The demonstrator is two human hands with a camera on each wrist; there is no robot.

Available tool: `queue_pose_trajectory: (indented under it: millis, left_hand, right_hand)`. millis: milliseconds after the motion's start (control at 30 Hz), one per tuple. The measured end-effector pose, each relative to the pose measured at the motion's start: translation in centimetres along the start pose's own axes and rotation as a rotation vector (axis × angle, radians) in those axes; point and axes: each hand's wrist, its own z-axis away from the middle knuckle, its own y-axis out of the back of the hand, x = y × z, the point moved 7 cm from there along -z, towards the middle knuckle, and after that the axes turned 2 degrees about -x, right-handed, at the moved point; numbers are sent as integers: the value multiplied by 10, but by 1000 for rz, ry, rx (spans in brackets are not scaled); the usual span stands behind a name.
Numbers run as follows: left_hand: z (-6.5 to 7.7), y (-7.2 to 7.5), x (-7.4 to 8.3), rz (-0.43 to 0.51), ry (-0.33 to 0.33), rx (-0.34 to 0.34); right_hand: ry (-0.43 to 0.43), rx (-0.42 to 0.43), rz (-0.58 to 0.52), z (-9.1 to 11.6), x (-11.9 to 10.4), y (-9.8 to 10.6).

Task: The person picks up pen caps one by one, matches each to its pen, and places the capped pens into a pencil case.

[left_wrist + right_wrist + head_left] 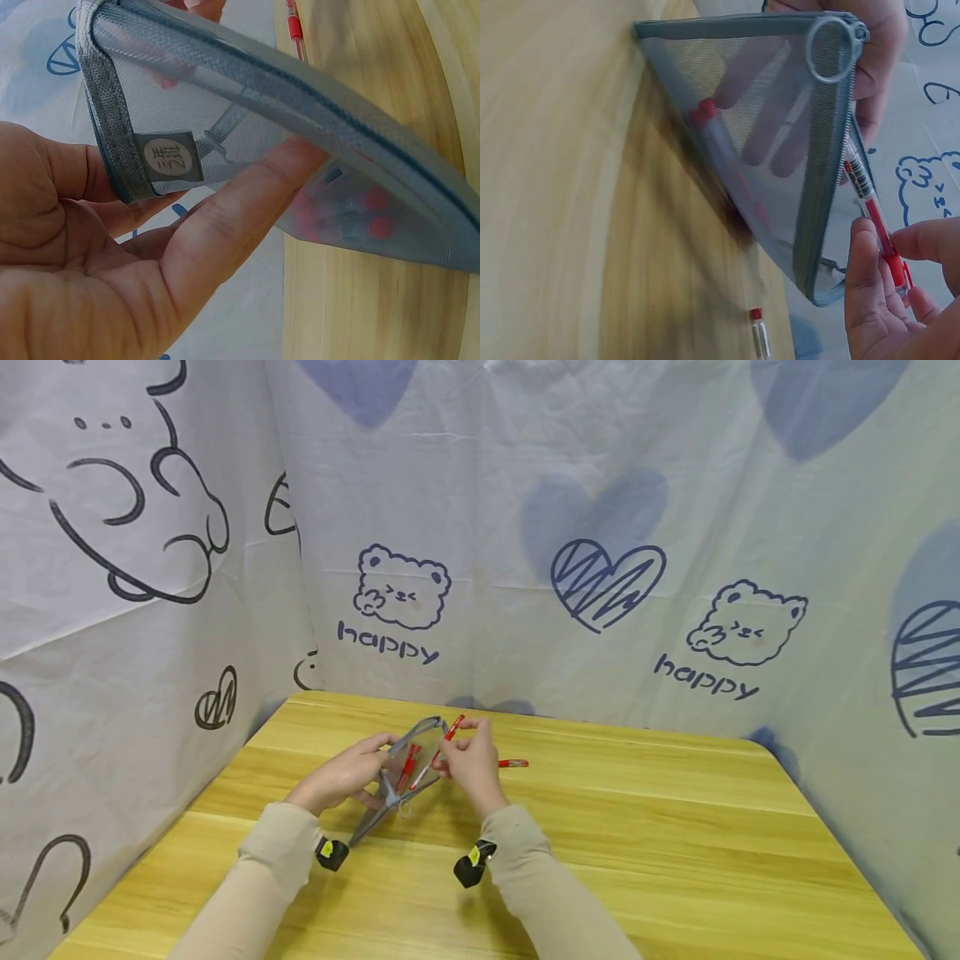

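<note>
A grey mesh zip pouch (pixel 390 217) is held tilted above the table by my left hand (pixel 341 777), the thumb on one side and fingers visible through the mesh. Its zipped mouth gapes toward the right hand. Inside lie several pens with red ends (pixel 407 767), blurred by the mesh. My right hand (pixel 474 764) pinches a red pen (pixel 874 210) between thumb and fingers, its clear barrel slanting down into the pouch's mouth. Beyond that hand another red pen (pixel 513 763) rests on the table, partly hidden by the hand in the head view.
The yellow wood-grain table (pixel 675 843) spreads out to the right and front. White cloth (pixel 495 610) printed with hearts and bears hangs behind it and at both sides. Black wrist cameras (pixel 470 866) sit on both wrists.
</note>
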Motion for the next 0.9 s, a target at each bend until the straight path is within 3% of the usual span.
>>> queue_pose_trajectory:
  millis: [500,900]
  left_hand:
    - [2,-2,3,-7,1,5]
    - [1,-1,2,-4,4,-7]
  right_hand:
    - [-14,-18,154,3,11,-12]
    - [-8,-48,230,5,8,-14]
